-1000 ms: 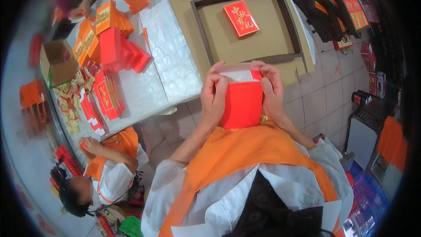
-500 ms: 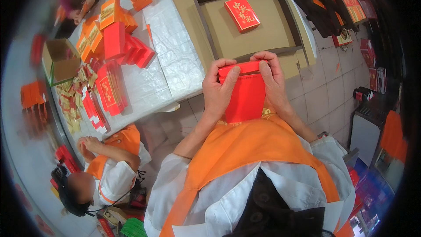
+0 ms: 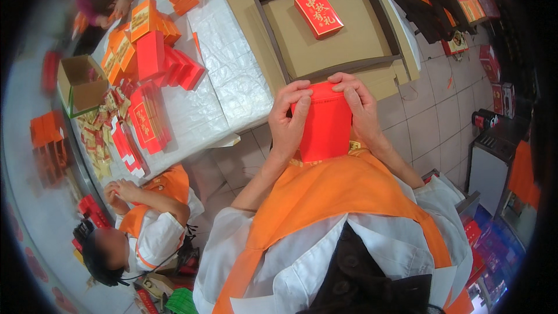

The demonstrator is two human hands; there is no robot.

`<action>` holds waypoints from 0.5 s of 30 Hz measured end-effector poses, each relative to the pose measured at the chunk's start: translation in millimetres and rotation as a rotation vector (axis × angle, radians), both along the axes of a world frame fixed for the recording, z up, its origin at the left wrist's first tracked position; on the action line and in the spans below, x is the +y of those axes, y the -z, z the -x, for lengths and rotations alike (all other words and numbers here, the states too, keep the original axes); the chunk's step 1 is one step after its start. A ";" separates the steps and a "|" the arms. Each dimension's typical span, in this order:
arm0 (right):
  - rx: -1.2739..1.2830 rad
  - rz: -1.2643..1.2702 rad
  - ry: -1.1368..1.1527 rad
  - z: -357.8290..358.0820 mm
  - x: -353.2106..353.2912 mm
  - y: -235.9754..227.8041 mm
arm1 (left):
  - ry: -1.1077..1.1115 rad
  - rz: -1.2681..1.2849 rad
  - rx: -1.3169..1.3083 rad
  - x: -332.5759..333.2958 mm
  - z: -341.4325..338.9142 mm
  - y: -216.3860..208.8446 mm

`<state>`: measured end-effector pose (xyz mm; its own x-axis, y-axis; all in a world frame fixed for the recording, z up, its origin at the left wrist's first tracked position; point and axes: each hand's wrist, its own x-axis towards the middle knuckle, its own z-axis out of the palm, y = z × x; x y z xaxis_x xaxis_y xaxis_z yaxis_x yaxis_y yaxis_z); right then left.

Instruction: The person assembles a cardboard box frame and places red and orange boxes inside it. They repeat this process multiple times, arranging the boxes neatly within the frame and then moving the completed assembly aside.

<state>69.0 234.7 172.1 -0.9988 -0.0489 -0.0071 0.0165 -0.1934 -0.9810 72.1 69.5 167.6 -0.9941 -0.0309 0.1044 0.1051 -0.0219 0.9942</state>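
Observation:
A red carton (image 3: pixel 325 131) stands between my hands, its near end against my orange apron. My left hand (image 3: pixel 289 119) grips its far left corner, thumb on the near face and fingers curled over the top edge. At the far right corner my right hand (image 3: pixel 361 110) holds it the same way. The carton's far end looks folded over beneath my fingers, which partly hide it. Beyond my hands, a red box with gold lettering (image 3: pixel 318 14) lies inside a dark rectangular frame (image 3: pixel 372 63) on a brown cardboard panel (image 3: pixel 410 64).
To the left, a white-covered table (image 3: pixel 203 104) bears red boxes (image 3: pixel 150 55), orange boxes (image 3: pixel 142 20), small wrapped packets (image 3: pixel 96 139) and an open cardboard box (image 3: pixel 81 84). A co-worker (image 3: pixel 157 200) sits lower left; another person's hand (image 3: pixel 121 7) is upper left. Dark racks (image 3: pixel 427 6) stand right.
The flap at the carton's far end has gone down, and its seam no longer shows open. My fingers have shifted inward along that edge, closer together.

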 end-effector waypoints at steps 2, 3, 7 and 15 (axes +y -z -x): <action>0.044 -0.028 -0.019 -2.9 2.6 4.2 | 0.019 -0.016 -0.015 -0.4 -1.7 2.4; 0.077 -0.049 -0.032 -4.2 3.9 6.2 | 0.031 -0.027 -0.021 -0.5 -1.2 3.8; 0.050 -0.047 -0.029 -1.0 10.2 12.6 | 0.152 -0.220 -0.084 -2.3 8.5 11.1; -0.288 0.644 0.094 58.3 12.5 46.9 | 0.419 -0.762 -0.985 -0.8 -8.3 63.5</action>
<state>10.7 247.2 125.2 -0.9617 -0.0463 -0.2702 0.2131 -0.7462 -0.6307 80.4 68.8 104.2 -0.5914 0.5683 -0.5721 -0.8047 -0.4614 0.3736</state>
